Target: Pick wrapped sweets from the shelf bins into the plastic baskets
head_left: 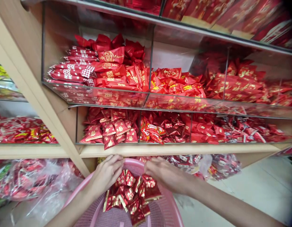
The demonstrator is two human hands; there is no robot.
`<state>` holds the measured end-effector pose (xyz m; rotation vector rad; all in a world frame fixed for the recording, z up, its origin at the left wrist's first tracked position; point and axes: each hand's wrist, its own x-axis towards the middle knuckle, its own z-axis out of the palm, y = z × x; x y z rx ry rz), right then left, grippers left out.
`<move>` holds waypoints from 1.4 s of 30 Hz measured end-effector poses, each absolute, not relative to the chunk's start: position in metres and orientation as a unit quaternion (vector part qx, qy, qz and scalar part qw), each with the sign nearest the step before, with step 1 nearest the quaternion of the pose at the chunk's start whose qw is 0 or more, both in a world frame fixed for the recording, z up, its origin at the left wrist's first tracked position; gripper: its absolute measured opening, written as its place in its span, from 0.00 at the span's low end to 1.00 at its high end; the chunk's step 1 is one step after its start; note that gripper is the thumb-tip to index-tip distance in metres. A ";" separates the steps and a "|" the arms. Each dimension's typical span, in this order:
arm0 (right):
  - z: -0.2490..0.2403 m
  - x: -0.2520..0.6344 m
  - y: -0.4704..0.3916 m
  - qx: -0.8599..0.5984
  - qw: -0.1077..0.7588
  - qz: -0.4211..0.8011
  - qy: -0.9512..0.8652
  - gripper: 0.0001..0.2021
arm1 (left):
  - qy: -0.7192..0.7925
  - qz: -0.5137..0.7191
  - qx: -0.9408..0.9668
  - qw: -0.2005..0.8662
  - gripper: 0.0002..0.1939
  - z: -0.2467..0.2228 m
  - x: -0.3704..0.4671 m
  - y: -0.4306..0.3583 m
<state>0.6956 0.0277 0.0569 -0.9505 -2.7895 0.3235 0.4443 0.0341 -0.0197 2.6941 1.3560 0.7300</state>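
A pink plastic basket [168, 205] is below the shelf front, with several shiny red and gold candy packets [129, 194] lying in it. My left hand [112, 168] is closed over the far-left part of the basket's rim, fingers curled. On the far-right part of the rim, my right hand [156, 171] is closed too, its fingertips hidden. One red packet [150, 189] lies right beneath my right hand; whether they touch is unclear.
A wooden shelf [174, 149] carries clear divided bins. Red wrapped sweets [119, 126] fill the lower bins, and red packets [112, 67] are heaped in the upper ones. Clear plastic bags [34, 183] of sweets lie at the lower left, more bags [223, 165] below the shelf.
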 end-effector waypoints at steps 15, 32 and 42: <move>-0.026 0.641 0.063 -0.102 0.049 -0.166 -0.980 0.03 | 0.435 0.247 0.866 0.001 0.13 -0.025 0.442 0.038; 0.073 0.739 0.114 -0.437 0.271 -0.211 -0.831 0.10 | 0.421 0.272 0.865 -0.034 0.13 -0.030 0.439 0.041; 0.084 0.720 0.149 -0.554 0.159 -0.241 -0.781 0.06 | 0.423 0.284 0.860 -0.030 0.14 -0.027 0.441 0.039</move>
